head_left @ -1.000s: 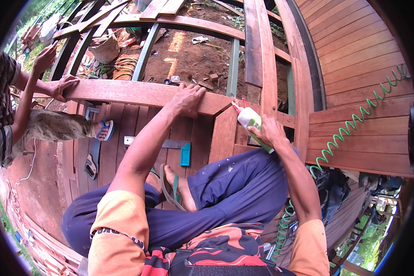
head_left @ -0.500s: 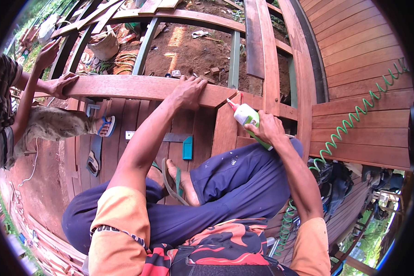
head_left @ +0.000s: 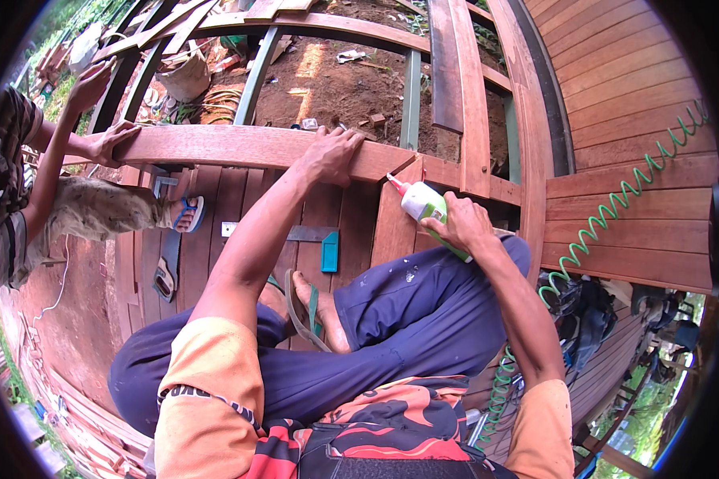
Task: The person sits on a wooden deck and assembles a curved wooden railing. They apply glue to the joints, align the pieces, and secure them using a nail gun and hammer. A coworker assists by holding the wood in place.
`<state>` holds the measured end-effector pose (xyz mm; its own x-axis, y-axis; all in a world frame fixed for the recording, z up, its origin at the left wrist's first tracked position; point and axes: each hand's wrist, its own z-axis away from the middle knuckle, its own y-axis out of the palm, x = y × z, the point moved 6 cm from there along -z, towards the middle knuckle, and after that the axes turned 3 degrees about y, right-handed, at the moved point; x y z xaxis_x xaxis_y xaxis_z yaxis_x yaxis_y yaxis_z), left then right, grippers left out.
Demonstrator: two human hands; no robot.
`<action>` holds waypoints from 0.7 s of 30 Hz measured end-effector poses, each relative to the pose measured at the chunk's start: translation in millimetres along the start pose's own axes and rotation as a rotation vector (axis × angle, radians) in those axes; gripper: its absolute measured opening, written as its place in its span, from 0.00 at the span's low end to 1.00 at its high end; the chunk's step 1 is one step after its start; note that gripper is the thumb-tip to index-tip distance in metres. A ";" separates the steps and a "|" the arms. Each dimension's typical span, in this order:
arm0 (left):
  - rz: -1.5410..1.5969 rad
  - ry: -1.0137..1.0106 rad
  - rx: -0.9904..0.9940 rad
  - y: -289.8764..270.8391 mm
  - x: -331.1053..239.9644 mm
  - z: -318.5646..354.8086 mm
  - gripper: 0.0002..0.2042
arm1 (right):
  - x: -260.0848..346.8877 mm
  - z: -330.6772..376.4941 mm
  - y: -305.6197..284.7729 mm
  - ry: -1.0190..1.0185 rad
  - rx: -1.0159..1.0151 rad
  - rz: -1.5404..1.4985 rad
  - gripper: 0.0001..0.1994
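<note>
My left hand (head_left: 335, 154) is wrapped over the top of a long reddish wooden board (head_left: 208, 146) near its right end. In my right hand (head_left: 465, 223) is a white and green glue bottle (head_left: 421, 201) with a red nozzle. The bottle lies tilted, its tip pointing left at the angled joint where the long board meets a shorter wooden board (head_left: 395, 215). Whether the tip touches the wood, I cannot tell. On the planks below lies a try square (head_left: 329, 251) with a teal handle, close to my sandalled foot.
At the left, another person's hand (head_left: 113, 142) rests on the long board's far end. Green metal joists (head_left: 411, 100) span bare soil beyond it. A green coiled hose (head_left: 607, 211) crosses the decking at the right. A loose sandal (head_left: 165, 279) lies on the planks.
The glue bottle's tip has shifted slightly left along the joint, with my right hand following. My left hand keeps its hold on the board. The whole view has moved a little.
</note>
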<state>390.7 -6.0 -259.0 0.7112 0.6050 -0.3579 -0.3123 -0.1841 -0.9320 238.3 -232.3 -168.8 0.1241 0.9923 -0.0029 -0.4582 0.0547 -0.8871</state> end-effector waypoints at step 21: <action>-0.037 0.007 -0.094 9.3 4.9 0.6 0.48 | 7.7 7.5 -44.4 -0.057 -0.021 0.275 0.31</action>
<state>390.9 -4.2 -269.4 0.7255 0.6076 -0.3233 -0.2256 -0.2339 -0.9457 253.0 -226.2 -126.0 -0.0523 0.9743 -0.2192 -0.4494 -0.2190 -0.8661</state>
